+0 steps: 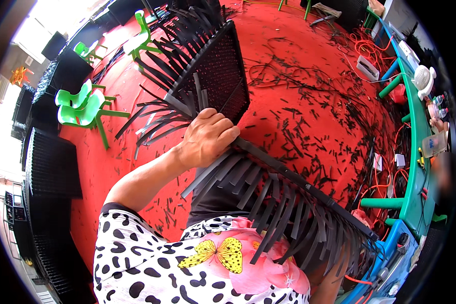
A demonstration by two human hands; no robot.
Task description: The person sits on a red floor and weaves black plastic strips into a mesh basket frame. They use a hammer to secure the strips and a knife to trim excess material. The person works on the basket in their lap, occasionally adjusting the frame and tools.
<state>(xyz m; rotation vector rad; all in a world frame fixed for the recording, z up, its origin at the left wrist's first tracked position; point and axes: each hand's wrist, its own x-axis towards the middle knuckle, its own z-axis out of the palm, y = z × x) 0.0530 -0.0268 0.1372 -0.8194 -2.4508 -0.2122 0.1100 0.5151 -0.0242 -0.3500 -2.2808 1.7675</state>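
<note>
A large black woven plastic piece (pixel 220 76) with a stiff rim rests before me, loose flat strips fringing its edges. My left hand (pixel 210 138) is closed around the rim at its corner, fingers curled over the top and knuckles up. From there one edge (pixel 299 175) runs down to the right, with many dark strips hanging from it towards my lap. My right forearm (pixel 332 283) comes in at the lower right. Strips cover my right hand, so its fingers and anything in them are hidden.
Cut black strip pieces (pixel 294 121) litter the red floor (pixel 273 40). Green chairs (pixel 88 109) and stacked black woven pieces (pixel 53 162) stand at left. On the right, a green table (pixel 415 152) holds a white fan-like device (pixel 423 81), beside a blue tray (pixel 395 263) with tools. Orange cords (pixel 365 48) lie nearby.
</note>
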